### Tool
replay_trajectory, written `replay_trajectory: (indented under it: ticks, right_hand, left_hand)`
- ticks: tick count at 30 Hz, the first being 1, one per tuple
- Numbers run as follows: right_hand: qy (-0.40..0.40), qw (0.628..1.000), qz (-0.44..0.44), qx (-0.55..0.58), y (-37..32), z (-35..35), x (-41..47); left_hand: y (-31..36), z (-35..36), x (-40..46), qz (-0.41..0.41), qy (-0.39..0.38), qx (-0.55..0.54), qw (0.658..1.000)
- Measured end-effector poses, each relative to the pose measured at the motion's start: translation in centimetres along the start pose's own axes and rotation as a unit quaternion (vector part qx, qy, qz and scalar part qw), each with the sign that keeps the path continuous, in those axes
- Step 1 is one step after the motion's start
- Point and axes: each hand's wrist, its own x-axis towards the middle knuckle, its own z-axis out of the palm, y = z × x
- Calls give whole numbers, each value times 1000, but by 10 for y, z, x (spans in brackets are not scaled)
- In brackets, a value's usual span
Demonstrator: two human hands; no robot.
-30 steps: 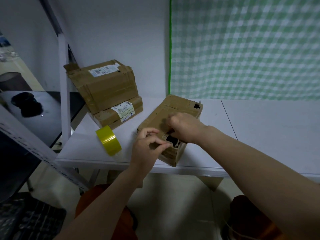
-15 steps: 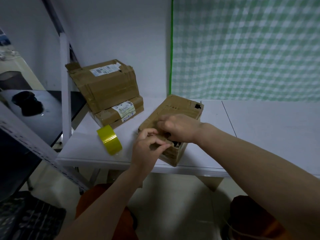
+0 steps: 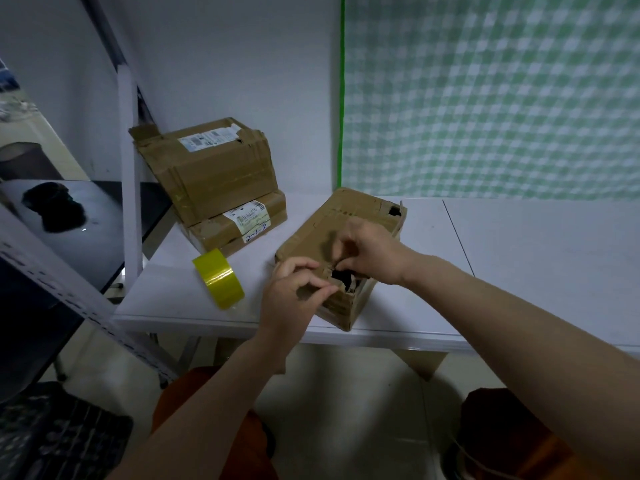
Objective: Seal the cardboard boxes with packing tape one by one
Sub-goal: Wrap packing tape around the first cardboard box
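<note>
- Smooth white table (image 3: 519,258) carries a dented cardboard box (image 3: 349,220)
- left hand (image 3: 291,299) and right hand (image 3: 374,251) pinch torn flaps beside its ragged hole
- glossy yellow tape roll (image 3: 218,278) stands nearby

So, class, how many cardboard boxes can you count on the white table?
3. Two are stacked at the back left: the top box leaning on the lower box. The near box is under both hands. None appears hidden.
</note>
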Motion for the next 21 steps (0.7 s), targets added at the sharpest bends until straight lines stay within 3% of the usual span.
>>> replay_trajectory:
  ticks: [3, 7, 10, 16, 21]
  right_hand:
    - [-35, 990, 91, 100, 10, -8, -12]
    - [-58, 967, 132, 210, 18, -13, -28]
    - [-27, 951, 167, 258, 20, -10, -31]
    - [74, 935, 221, 267, 21, 2, -27]
    - [95, 935, 222, 259, 24, 12, -22]
  left_hand:
    - [4, -3, 5, 56, -12, 47, 997]
    - [19, -2, 13, 67, -37, 70, 995]
    - [33, 6, 20, 14, -92, 87, 992]
    - [52, 27, 36, -60, -128, 270, 952]
    - [59, 36, 44, -161, -120, 255, 946]
